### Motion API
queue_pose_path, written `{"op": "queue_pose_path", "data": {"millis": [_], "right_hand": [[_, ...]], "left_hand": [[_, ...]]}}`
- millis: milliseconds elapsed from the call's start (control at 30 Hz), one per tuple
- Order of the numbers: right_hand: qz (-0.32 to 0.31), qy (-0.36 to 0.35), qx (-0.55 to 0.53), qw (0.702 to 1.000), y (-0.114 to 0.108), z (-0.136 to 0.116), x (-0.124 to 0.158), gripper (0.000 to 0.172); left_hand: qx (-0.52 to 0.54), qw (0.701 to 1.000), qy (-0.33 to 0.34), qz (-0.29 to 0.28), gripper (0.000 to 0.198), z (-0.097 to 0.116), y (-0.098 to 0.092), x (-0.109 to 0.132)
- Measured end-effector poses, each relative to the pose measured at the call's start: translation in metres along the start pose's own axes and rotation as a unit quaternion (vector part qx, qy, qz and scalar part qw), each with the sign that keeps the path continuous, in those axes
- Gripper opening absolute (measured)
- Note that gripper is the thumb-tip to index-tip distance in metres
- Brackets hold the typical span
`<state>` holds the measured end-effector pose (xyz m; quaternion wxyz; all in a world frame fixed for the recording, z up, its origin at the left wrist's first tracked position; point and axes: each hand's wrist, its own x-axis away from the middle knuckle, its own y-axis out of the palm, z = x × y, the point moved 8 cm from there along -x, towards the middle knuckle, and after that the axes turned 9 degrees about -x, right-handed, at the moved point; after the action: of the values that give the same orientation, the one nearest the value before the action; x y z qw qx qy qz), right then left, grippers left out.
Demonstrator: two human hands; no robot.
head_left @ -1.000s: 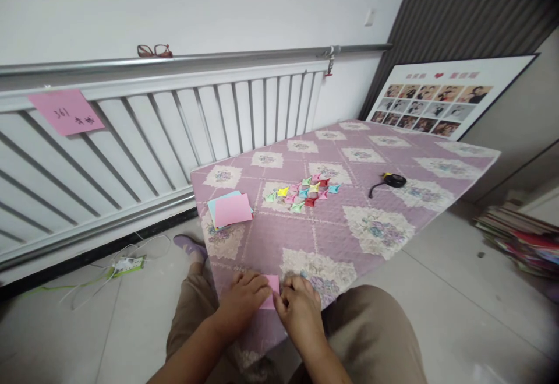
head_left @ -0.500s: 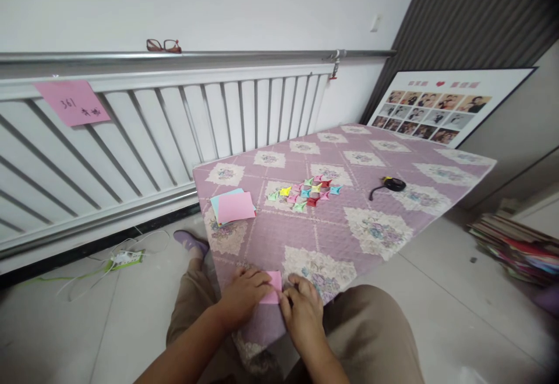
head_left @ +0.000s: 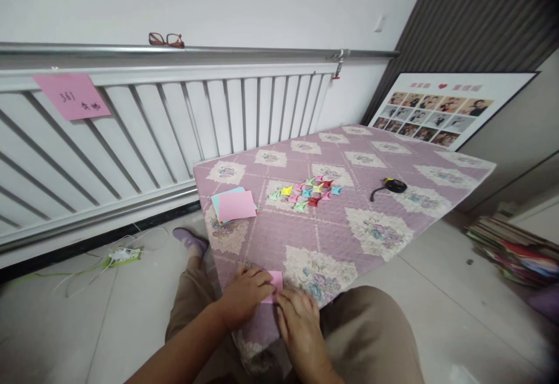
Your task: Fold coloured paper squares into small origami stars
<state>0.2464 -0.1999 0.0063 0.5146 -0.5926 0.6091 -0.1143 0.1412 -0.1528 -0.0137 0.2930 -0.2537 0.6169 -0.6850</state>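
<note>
A small pink paper point(head_left: 276, 282) lies at the near edge of a table covered with a purple floral cloth point(head_left: 349, 221). My left hand point(head_left: 244, 295) presses on the paper's left side with curled fingers. My right hand point(head_left: 299, 320) sits just right of it, fingers bent down onto the paper's lower edge. Most of the sheet is hidden under both hands. Further up the cloth lies a cluster of several small folded paper pieces point(head_left: 305, 192) in mixed colours. A stack of pink and blue paper squares point(head_left: 234, 204) rests at the table's left.
A black tape measure point(head_left: 392, 186) lies on the right of the table. A white radiator point(head_left: 174, 122) with a pink note point(head_left: 72, 96) and red glasses point(head_left: 166, 39) stands behind. A photo board point(head_left: 437, 110) leans at right. Books point(head_left: 510, 247) and cords point(head_left: 117, 253) lie on the floor.
My right hand has slid slightly down and toward me along the paper's edge. The view has shifted a little; the left hand stays pressed on the paper.
</note>
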Motion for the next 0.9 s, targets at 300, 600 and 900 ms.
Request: {"op": "queue_pose_path", "data": {"millis": [300,600,900], "right_hand": [[-0.029,-0.058,0.024,0.998,0.012,0.003,0.019,0.032],[-0.074,-0.069,0.080,0.992,0.017,0.000,0.018,0.043],[-0.098,-0.080,0.067,0.990,0.015,0.004,0.014,0.037]], "left_hand": [[0.051,0.998,-0.042,-0.011,0.027,-0.011,0.008,-0.003],[0.113,0.991,-0.071,0.006,0.019,-0.012,-0.001,-0.005],[0.079,0.996,-0.026,-0.045,0.024,-0.015,0.004,-0.008]]}}
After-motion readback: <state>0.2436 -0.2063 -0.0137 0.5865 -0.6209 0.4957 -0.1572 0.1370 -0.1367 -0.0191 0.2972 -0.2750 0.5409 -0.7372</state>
